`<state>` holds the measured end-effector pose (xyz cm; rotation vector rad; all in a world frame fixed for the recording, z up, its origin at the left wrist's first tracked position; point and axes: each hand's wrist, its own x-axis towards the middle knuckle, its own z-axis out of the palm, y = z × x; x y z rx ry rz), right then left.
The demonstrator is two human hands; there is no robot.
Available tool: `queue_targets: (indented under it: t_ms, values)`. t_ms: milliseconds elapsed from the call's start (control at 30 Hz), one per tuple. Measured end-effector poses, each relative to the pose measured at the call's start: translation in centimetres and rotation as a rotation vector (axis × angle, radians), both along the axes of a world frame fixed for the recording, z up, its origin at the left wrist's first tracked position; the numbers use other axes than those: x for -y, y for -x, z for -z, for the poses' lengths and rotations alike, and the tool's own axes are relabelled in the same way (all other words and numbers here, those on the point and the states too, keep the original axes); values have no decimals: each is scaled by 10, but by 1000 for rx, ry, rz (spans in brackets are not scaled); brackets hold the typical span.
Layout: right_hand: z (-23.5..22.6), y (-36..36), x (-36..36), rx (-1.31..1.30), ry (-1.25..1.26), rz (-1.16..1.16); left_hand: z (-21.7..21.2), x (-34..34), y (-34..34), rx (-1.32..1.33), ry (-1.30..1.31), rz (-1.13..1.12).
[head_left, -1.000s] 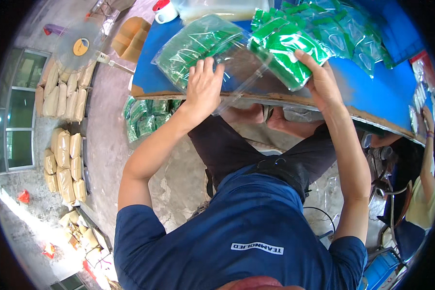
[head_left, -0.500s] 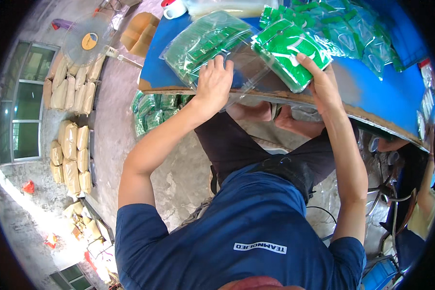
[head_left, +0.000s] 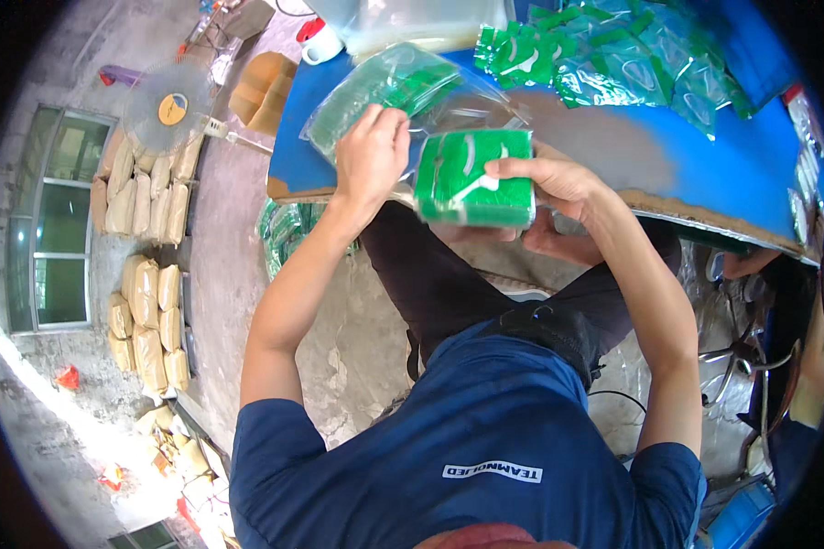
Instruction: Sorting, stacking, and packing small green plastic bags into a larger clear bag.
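While my right hand (head_left: 558,188) pinches green packet stack (head_left: 474,178), left hand (head_left: 371,156) grips clear bag (head_left: 389,91) mouth; stack not yet inside; loose packets (head_left: 632,55) left far right on worktop (head_left: 705,174).

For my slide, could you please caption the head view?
Right hand holds a green packet stack; left hand grips a clear bag.

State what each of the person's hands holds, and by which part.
The right hand grips a flat green-and-white plastic packet by its right edge. The left hand holds a large clear plastic bag of green packets at its near, open end.
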<state>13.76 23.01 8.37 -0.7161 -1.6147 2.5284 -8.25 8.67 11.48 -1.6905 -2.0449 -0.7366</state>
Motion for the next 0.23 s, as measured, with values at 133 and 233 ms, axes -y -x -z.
queue_targets:
  t_ms: [133, 233]
  values:
    - [-1, -2, -12, -70, 82, -135, -13, 8, 3, 73, -61, -16]
    - [-4, 6, -19, -56, 103, -99, -19, 15, -2, 75, -104, -10]
